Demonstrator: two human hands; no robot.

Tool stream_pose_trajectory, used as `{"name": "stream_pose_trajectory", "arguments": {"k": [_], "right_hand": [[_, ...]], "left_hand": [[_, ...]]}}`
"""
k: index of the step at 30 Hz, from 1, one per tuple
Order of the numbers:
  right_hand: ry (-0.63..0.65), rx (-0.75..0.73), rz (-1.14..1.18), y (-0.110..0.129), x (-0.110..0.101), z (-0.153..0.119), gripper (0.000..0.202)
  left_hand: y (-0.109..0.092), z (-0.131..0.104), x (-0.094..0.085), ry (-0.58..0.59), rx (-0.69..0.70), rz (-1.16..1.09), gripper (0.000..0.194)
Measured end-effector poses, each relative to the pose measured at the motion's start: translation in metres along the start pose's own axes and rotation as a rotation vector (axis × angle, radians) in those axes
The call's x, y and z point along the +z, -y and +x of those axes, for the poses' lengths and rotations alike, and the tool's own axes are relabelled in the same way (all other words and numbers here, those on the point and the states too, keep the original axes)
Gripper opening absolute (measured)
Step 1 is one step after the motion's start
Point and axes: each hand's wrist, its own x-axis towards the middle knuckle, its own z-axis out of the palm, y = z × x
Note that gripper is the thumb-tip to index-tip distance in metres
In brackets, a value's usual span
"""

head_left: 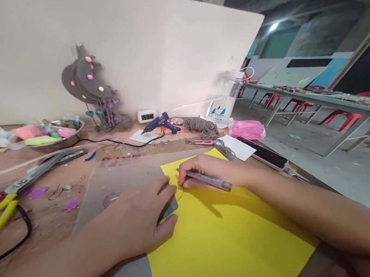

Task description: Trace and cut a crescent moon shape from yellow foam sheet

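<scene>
A yellow sheet (224,254) lies nearest, a faint curved line (181,196) near its far left edge. On that edge rests the left hand (141,215), thumb spread from the fingers, a dark piece (168,210) showing between. Over the sheet's far part, the right hand (205,164) pinches a pen (213,182). Marking the sheet seems the step in hand; continuing would call for steady paper and light pen control. Beyond the sheet lie a blue glue gun (159,123) and gray yarn (200,127).
</scene>
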Motion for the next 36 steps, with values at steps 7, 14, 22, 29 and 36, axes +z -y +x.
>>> {"name": "stream_pose_trajectory", "arguments": {"k": [7,14,22,29,36], "right_hand": [[-0.07,0.001,-0.247,0.021,0.002,-0.009,0.016],[-0.016,-0.051,-0.383,0.045,0.02,-0.012,0.016],[-0.013,-0.07,-0.309,0.046,0.019,-0.011,0.012],[0.018,-0.086,-0.343,0.043,0.015,-0.014,0.016],[-0.071,0.01,-0.381,0.029,0.005,-0.013,0.02]], "left_hand": [[0.002,-0.001,0.002,-0.011,-0.019,-0.03,0.043],[0.0,0.0,-0.004,0.027,-0.019,-0.041,0.036],[0.001,0.0,-0.003,0.031,-0.022,-0.05,0.035],[0.001,0.0,-0.002,0.024,-0.019,-0.059,0.039],[0.002,-0.001,-0.001,0.025,-0.037,-0.08,0.044]]}}
